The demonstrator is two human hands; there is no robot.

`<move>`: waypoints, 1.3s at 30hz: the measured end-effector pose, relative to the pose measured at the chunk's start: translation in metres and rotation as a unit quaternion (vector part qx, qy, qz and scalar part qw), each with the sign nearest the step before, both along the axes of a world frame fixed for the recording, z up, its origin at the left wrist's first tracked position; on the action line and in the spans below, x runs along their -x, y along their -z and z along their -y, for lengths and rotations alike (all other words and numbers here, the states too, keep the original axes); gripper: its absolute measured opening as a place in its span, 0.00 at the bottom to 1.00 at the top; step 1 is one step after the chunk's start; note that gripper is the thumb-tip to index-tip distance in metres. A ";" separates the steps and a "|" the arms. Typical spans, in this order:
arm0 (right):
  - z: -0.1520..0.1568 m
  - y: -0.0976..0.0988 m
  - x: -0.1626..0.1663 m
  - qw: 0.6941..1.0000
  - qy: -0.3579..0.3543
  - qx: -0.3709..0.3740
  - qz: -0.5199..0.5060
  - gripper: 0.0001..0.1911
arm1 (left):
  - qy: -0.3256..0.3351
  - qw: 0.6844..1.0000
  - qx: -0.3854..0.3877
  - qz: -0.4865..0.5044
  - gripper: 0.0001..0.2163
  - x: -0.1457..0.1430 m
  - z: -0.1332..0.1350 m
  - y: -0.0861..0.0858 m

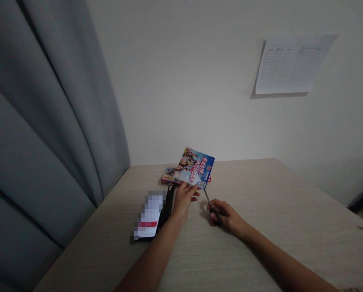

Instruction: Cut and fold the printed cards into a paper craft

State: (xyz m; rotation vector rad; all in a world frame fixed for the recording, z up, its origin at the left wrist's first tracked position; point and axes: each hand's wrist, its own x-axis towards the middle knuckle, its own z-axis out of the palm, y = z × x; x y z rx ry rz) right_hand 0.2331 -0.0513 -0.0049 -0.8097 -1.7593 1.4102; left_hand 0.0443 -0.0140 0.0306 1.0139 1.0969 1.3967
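My left hand (184, 199) grips the near edge of a printed flyer (196, 166), blue with red-and-white lettering and pictures of people. The flyer is tilted up above the table. In my right hand (225, 215) is a pair of scissors (215, 216) with dark handles. Their blades point up and away, with the tips at the flyer's lower right corner, beside a small square code. Whether the blades have cut into the paper I cannot tell. Behind the flyer, partly covered by it, lies a stack of similar colourful leaflets (167, 177).
Left of my left forearm lies a phone (151, 215) with a lit, blurred screen in a dark folding case (168, 201). The pale wooden table (260, 211) meets a white wall bearing a taped paper form (289, 67). A grey curtain (56, 101) hangs along the left side.
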 end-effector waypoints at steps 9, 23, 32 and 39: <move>0.003 -0.001 0.003 1.000 0.015 0.000 0.010 0.22 | -0.006 1.000 -0.004 0.023 0.18 -0.005 0.003 0.005; 0.006 0.002 0.010 0.999 0.024 0.031 -0.023 0.20 | -0.031 0.999 0.000 0.022 0.21 -0.008 0.006 0.008; 0.002 0.009 0.008 0.999 0.023 0.031 -0.023 0.20 | -0.034 0.999 0.001 0.017 0.21 -0.007 0.004 0.009; 0.002 0.010 0.008 0.999 0.022 0.029 -0.018 0.19 | -0.034 0.999 -0.005 0.016 0.21 -0.008 0.004 0.010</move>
